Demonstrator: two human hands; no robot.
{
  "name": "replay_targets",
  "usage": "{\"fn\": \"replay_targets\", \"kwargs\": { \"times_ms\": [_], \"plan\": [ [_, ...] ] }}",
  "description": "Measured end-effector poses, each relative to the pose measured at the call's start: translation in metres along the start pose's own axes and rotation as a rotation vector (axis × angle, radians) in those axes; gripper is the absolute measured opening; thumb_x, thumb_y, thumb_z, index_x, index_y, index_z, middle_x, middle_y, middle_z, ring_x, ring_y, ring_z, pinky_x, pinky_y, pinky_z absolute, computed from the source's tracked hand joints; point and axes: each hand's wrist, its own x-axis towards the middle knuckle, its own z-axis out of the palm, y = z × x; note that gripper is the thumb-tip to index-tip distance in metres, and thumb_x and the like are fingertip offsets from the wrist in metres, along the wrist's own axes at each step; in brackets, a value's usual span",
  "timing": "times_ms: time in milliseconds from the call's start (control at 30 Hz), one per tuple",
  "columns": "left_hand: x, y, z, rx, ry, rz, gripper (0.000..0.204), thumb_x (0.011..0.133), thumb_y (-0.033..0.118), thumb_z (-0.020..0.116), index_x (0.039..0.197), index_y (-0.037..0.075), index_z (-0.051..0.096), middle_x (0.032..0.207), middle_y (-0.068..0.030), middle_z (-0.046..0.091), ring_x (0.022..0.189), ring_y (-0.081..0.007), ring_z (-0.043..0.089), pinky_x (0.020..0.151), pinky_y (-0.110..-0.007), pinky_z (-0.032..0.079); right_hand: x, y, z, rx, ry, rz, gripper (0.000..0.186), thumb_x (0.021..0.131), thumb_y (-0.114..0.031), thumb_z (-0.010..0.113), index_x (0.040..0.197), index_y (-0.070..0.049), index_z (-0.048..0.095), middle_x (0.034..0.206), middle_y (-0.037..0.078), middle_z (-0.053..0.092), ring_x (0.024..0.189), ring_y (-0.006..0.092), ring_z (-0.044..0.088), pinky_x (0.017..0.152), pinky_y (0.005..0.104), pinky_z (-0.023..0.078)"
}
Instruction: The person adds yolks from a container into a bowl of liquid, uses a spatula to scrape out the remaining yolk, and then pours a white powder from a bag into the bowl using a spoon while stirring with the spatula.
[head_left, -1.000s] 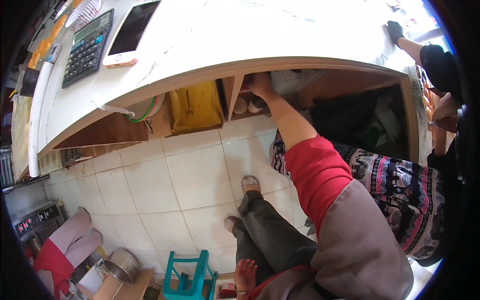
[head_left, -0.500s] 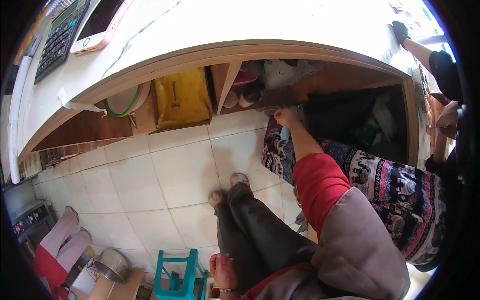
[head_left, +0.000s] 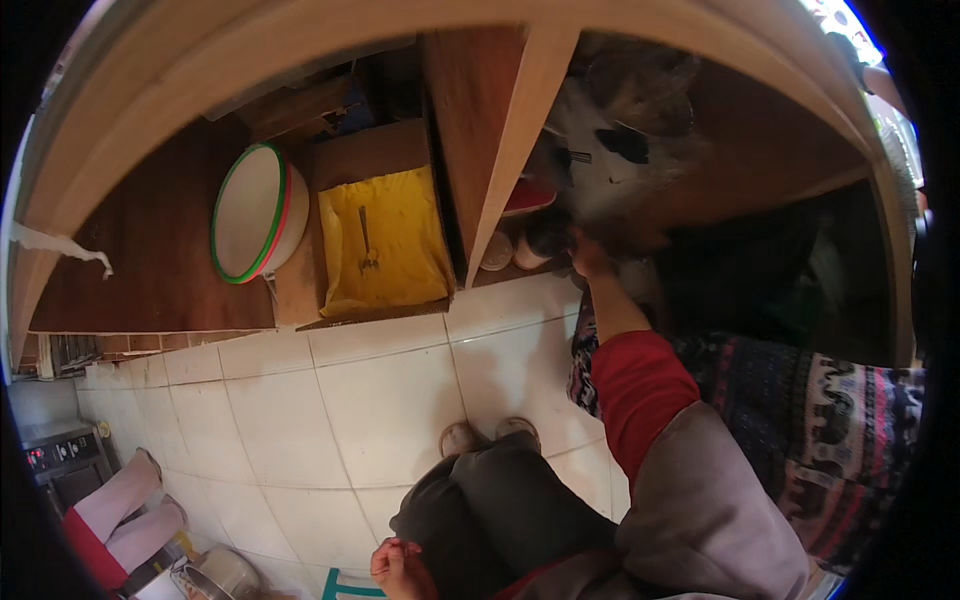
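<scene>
Low at the desk (head_left: 250, 62), with the right hand (head_left: 592, 258) just beside a jar (head_left: 528, 254), too shadowed to tell if gripping, and the left hand (head_left: 398, 564) loosely curled.

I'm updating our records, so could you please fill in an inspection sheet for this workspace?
Surface: wooden shelf, split by an upright divider.
Job's things: dark container, beside the right hand.
Clutter: yellow bag in a box, fork on top; green-rimmed bowl.
Hands: right at the container, grip unclear; left hand loosely curled, nothing seen in it.
Cables: nothing seen.
Surroundings: tiled floor, metal pot, another person's legs.
</scene>
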Motion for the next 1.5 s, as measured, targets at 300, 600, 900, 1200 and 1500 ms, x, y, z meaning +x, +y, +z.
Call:
{"fn": "replay_targets", "kwargs": {
  "times_ms": [300, 600, 900, 1200, 1500],
  "plan": [
    [0.001, 0.027, 0.012, -0.020, -0.176, 0.195, 0.031, 0.094, 0.026, 0.041, 0.093, 0.000, 0.057, 0.081, -0.0065, 0.057, 0.072, -0.0156, 0.051, 0.066, -0.029, 0.043, 0.001, 0.005, 0.005, -0.210, 0.166, 0.089, 0.015, 0.082, -0.012, 0.052, 0.090, -0.004, 0.062, 0.097, 0.019, 0.058, 0.091, 0.0328, 0.057, 0.080, 0.0383, 0.046],
    [-0.111, 0.184, 0.001, -0.500, -0.384, 1.023, 0.032, 0.078, 0.002, 0.061, 0.103, 0.002, 0.041, 0.101, -0.0133, 0.045, 0.082, -0.0191, 0.048, 0.071, -0.032, 0.043, -0.164, -0.017, -0.102, -0.142, -0.030, 0.136, 0.019, 0.075, -0.005, 0.051, 0.092, 0.000, 0.059, 0.098, 0.021, 0.058, 0.095, 0.0361, 0.055, 0.083, 0.0413, 0.046],
    [-0.357, 0.372, -0.149, -1.166, -0.232, 1.130, 0.029, 0.082, 0.008, 0.055, 0.109, 0.009, 0.045, 0.098, -0.0059, 0.050, 0.095, -0.0200, 0.047, 0.081, -0.036, 0.039, -0.309, -0.116, -0.164, -0.468, -0.390, -0.616, 0.019, 0.070, -0.015, 0.057, 0.080, -0.001, 0.065, 0.085, 0.023, 0.062, 0.079, 0.0366, 0.060, 0.075, 0.0420, 0.049],
    [-0.427, 0.321, -0.237, 0.039, -0.085, 1.368, 0.042, 0.079, 0.010, 0.056, 0.115, 0.006, 0.036, 0.106, -0.0153, 0.044, 0.100, -0.0272, 0.045, 0.084, -0.037, 0.035, -0.450, -0.193, -0.190, -0.196, -0.481, -1.161, 0.021, 0.079, -0.017, 0.052, 0.080, 0.002, 0.060, 0.083, 0.022, 0.060, 0.080, 0.0399, 0.056, 0.072, 0.0465, 0.045],
    [-0.665, 0.144, -0.329, 0.270, 0.718, 1.230, 0.012, 0.070, 0.020, 0.058, 0.070, 0.008, 0.059, 0.073, -0.0006, 0.053, 0.078, -0.0159, 0.046, 0.070, -0.034, 0.032, -0.593, -0.191, -0.182, -0.516, -0.527, -1.532, 0.019, 0.078, -0.016, 0.053, 0.076, 0.002, 0.061, 0.077, 0.023, 0.059, 0.076, 0.0398, 0.057, 0.069, 0.0457, 0.046]
  ]
}}
